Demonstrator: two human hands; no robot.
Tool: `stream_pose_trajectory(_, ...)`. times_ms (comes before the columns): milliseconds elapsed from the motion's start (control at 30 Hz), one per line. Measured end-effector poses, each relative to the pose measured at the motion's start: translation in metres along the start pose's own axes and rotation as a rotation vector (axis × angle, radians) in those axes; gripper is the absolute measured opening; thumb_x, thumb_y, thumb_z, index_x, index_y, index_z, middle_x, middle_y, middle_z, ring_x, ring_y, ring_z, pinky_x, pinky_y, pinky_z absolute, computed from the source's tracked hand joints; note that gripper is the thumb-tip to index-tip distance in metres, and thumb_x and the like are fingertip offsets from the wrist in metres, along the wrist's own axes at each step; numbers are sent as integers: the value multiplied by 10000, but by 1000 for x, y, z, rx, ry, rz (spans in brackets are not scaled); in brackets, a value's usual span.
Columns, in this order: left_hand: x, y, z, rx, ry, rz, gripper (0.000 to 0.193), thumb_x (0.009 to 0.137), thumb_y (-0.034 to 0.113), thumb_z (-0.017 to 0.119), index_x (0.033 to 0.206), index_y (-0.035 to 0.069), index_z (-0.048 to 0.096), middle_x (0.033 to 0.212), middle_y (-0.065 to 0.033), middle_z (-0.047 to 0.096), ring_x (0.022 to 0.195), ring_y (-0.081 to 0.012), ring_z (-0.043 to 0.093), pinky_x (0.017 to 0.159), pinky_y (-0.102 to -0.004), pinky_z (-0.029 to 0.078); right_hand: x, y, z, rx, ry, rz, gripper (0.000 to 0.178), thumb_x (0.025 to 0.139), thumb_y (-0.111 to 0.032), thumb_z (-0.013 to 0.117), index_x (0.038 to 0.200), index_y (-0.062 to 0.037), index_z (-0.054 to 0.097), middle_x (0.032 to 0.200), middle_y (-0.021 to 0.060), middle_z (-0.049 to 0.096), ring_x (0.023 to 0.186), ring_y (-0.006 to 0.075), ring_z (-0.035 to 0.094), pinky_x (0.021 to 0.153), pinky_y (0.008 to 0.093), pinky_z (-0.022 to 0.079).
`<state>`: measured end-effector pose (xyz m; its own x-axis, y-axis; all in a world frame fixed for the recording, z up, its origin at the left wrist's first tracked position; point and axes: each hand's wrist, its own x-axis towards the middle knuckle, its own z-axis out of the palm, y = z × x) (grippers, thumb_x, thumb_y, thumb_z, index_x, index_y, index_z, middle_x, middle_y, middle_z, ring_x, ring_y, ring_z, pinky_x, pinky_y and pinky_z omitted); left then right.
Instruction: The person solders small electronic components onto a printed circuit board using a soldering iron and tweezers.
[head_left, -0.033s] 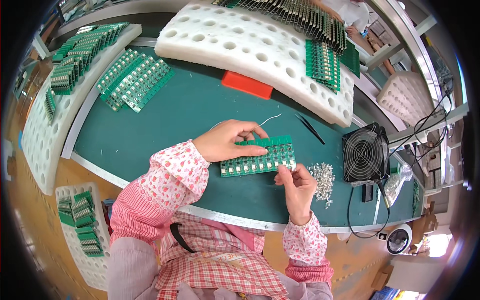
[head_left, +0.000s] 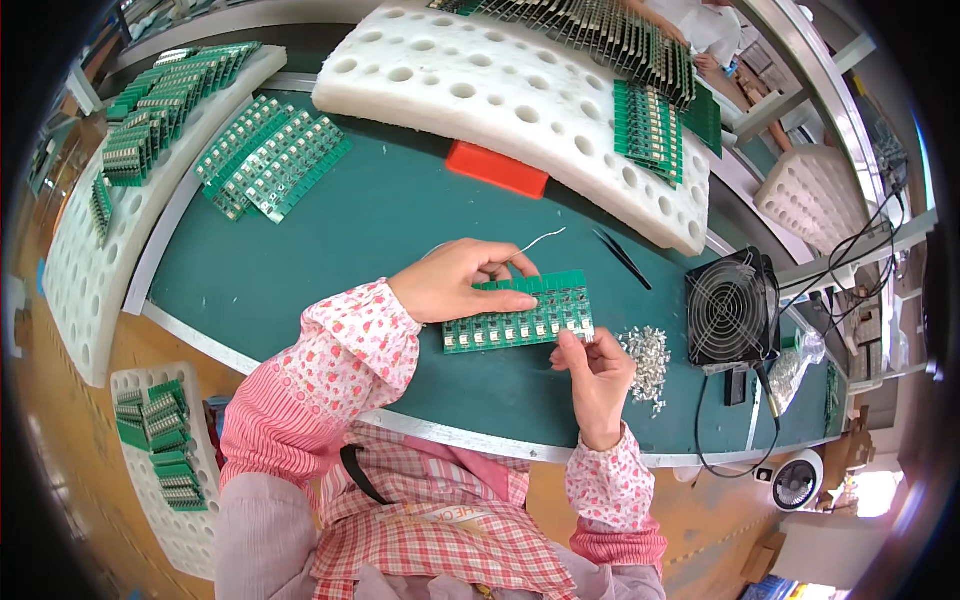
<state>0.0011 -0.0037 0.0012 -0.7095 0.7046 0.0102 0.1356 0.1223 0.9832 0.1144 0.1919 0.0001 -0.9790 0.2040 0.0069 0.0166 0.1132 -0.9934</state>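
A green circuit board panel [head_left: 517,320] with rows of small white connectors lies across the middle of the green mat. My left hand [head_left: 455,283] grips its upper left part, thumb on top. At the panel's lower right corner, my right hand [head_left: 597,375] has thumb and forefinger pinched together; whatever sits between the fingertips is too small to make out. Just right of that hand is a heap of tiny white connectors [head_left: 648,365]. A thin white strand [head_left: 545,237] runs out behind my left fingers. Black tweezers [head_left: 622,258] lie farther back on the mat.
White foam racks with round holes [head_left: 440,75] stand at the back and left, loaded with boards. More green panels [head_left: 270,158] lie at the back left. A red block [head_left: 495,170] touches the back rack. A black fan [head_left: 728,308] and its cable [head_left: 700,440] are at right.
The view has shifted very slightly. Both hands and the circuit board panel hold nearly the same position.
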Motion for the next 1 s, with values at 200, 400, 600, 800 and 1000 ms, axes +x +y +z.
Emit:
stream_pose_trajectory(200, 1, -10, 2, -10, 53, 73, 371, 805, 323, 716, 1032, 48, 614, 675, -18, 540, 668, -98, 503, 700, -284, 448, 0, 0, 0, 21, 5, 4, 131, 859, -99, 665, 828, 14, 607, 719, 25, 624, 642, 62, 586, 593, 202, 484)
stream_pose_trajectory(400, 0, -9, 2, -27, 38, 63, 382, 807, 344, 710, 1020, 42, 613, 677, -27, 548, 661, -102, 506, 695, -294, 447, 1, -1, 0, 30, 3, 2, 135, 865, -103, 657, 831, 19, 608, 726, 46, 637, 642, 80, 601, 592, 208, 492)
stream_pose_trajectory(600, -5, -1, -1, 38, 22, 55, 326, 835, 209, 699, 1044, -12, 582, 760, -22, 578, 711, -37, 519, 643, -207, 453, 1, -1, 0, 47, 11, 40, 136, 868, -102, 651, 838, 24, 609, 743, 70, 651, 635, 97, 615, 586, 215, 498)
stream_pose_trajectory(800, -1, -1, 3, -164, -49, -51, 371, 817, 284, 713, 1015, -1, 583, 751, -32, 586, 712, -76, 540, 653, -235, 451, 6, -1, -11, 48, 28, 9, 137, 870, -99, 645, 830, 27, 609, 746, 79, 656, 620, 99, 611, 571, 214, 494)
stream_pose_trajectory(1000, -5, 9, 25, -620, -171, -160, 290, 847, 195, 688, 1012, -9, 565, 872, -18, 624, 805, -68, 578, 710, -215, 470, 23, -16, -31, 69, -424, 258, 173, 865, -156, 658, 834, 12, 626, 737, 55, 653, 629, 79, 603, 562, 195, 478)
